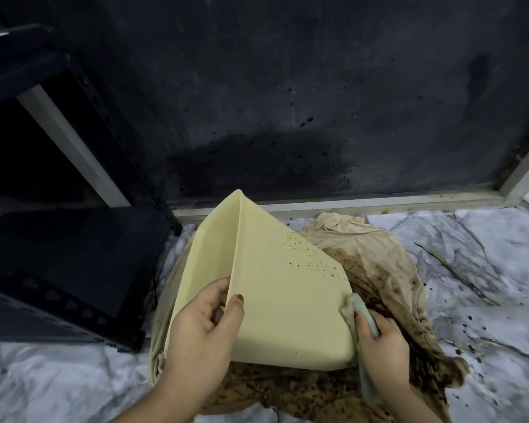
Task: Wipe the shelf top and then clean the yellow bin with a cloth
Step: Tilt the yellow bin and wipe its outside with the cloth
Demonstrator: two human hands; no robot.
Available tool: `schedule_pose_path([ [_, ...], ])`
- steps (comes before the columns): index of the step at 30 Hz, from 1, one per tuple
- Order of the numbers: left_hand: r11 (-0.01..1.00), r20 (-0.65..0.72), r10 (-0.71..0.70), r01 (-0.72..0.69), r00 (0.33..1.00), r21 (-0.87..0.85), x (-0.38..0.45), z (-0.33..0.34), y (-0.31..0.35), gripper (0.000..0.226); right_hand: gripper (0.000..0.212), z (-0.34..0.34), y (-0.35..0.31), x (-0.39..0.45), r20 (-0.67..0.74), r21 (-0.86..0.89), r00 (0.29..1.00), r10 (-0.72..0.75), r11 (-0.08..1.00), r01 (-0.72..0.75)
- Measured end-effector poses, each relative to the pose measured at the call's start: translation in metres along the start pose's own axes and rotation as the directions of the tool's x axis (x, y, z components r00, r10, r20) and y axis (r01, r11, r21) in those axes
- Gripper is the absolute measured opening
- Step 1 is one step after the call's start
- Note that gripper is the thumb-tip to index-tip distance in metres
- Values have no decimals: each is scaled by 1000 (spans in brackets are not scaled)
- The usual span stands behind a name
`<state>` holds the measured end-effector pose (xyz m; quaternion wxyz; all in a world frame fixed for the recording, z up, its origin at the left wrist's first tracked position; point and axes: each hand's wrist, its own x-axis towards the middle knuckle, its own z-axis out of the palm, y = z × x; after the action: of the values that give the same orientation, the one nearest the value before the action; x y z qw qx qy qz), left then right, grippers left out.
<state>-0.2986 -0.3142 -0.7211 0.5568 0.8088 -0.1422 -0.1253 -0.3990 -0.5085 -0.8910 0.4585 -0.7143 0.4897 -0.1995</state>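
Yellow bin (275,288) is tilted up on edge over the stained rag (379,264), on the floor just right of the dark shelf (74,257). Left hand (202,331) grip pinches a bin wall, thumb on the outer face, fingers wrapped behind the wall. Right hand (379,340) grip is pressed on the cloth (356,309) at the bin's right edge.

Risks, imo:
- One-hand pinch on slick plastic; a hard wipe stroke could twist the bin out of the grip.
- Brown specks near the far edge are untouched, easy to miss.
- Bin bottom edge touches the wet rag, so it could re-soil.
- Cloth may smear rather than lift the specks.
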Motion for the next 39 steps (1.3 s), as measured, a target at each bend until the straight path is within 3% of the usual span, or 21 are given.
schedule_pose_path([
  [2,1000,30,-8,8,1000,-4,1,-1,0,26,28,0,4,-4,-9,5,999,46,999,-45],
  [6,998,98,-51,49,994,26,6,-6,5,46,26,1,0,-18,-61,24,998,33,999,-32],
  [13,972,64,-235,236,970,-8,31,-10,16,33,32,9,-24,-41,-33,55,961,-276,959,277],
  [17,976,61,-218,219,974,-1,38,-6,17,27,45,11,-42,-48,10,90,903,-430,900,427],
  [26,996,13,-90,90,996,28,19,0,18,30,33,17,-84,-64,2,154,765,-644,756,636],
  [34,999,30,-37,37,999,13,11,6,12,50,43,23,-123,-41,50,174,776,-629,770,614],
  [39,999,40,-29,30,999,-25,11,3,8,38,26,22,-110,-21,46,147,855,-517,850,506],
])
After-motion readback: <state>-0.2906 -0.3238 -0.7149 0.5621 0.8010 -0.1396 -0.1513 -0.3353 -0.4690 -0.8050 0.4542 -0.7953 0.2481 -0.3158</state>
